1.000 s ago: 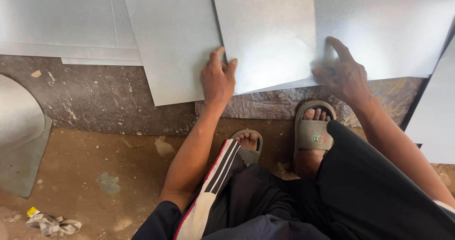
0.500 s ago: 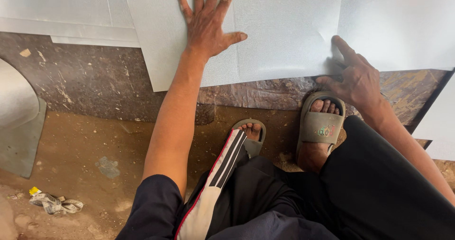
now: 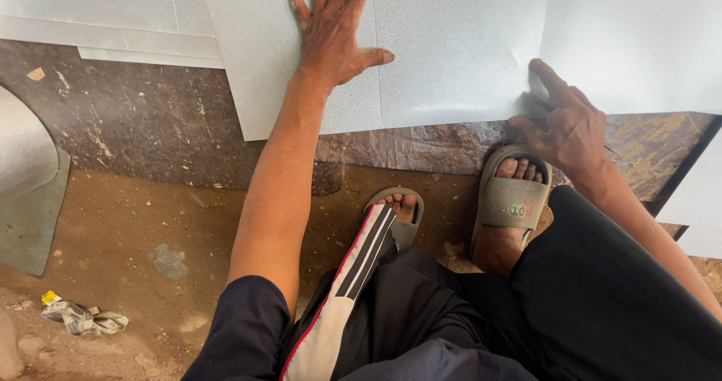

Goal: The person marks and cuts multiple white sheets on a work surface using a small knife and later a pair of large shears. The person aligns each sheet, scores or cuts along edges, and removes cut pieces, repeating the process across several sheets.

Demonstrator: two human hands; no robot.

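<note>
Dirt floor below; metal sheet under both hands, fingertips cropped.

The left hand fingertips and the metal sheet run past the top edge.

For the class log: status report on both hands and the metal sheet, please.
Left hand flat, fingers spread, on grey metal sheet. Right hand at sheet's near edge, grip unclear. Sandalled foot just below right hand.

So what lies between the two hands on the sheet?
In the head view, only bare sheet metal: the left hand presses flat on it, the right hand is at its lower edge, and nothing rests between them.
</note>
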